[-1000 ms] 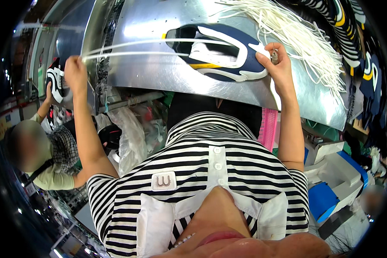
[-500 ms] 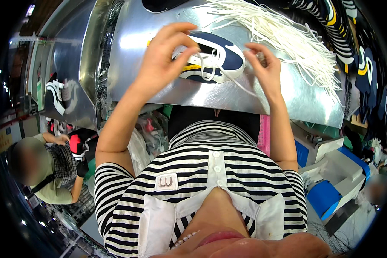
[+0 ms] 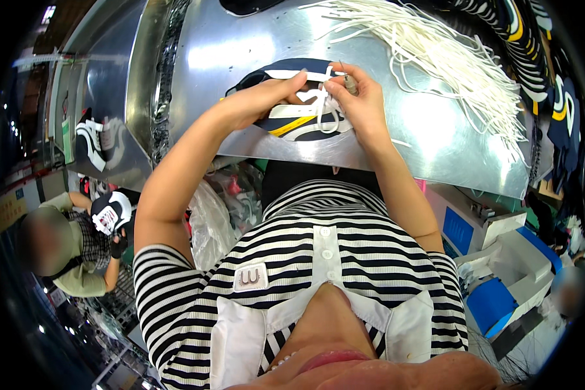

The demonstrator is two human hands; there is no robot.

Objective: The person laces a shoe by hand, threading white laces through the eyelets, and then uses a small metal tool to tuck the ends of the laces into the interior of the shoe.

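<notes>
A navy sneaker (image 3: 302, 125) with white and yellow stripes lies on the metal table in front of me, its side tilted up toward me. My left hand (image 3: 266, 101) grips it at the opening, with the thumb on top and some fingers hidden inside. A white shoelace (image 3: 325, 117) loops over the eyelets. At the front of the lacing, the thumb and index finger of my right hand (image 3: 361, 101) pinch the lace. Tucked among the right fingers is a small tool (image 3: 350, 84) with a thin, awl-like point.
A big bundle of white laces (image 3: 442, 71) spreads over the right of the metal table (image 3: 231, 55). Striped shoe parts (image 3: 530, 71) hang at the far right. Shoe pieces (image 3: 92, 143) lie on the left-hand metal surface. A co-worker (image 3: 84, 250) holds a shoe at lower left.
Both my hands have come in onto the sneaker, which is now tilted. The right fingers, earlier off the shoe to the right, now pinch at the lacing. The left hand has lowered to the opening.
</notes>
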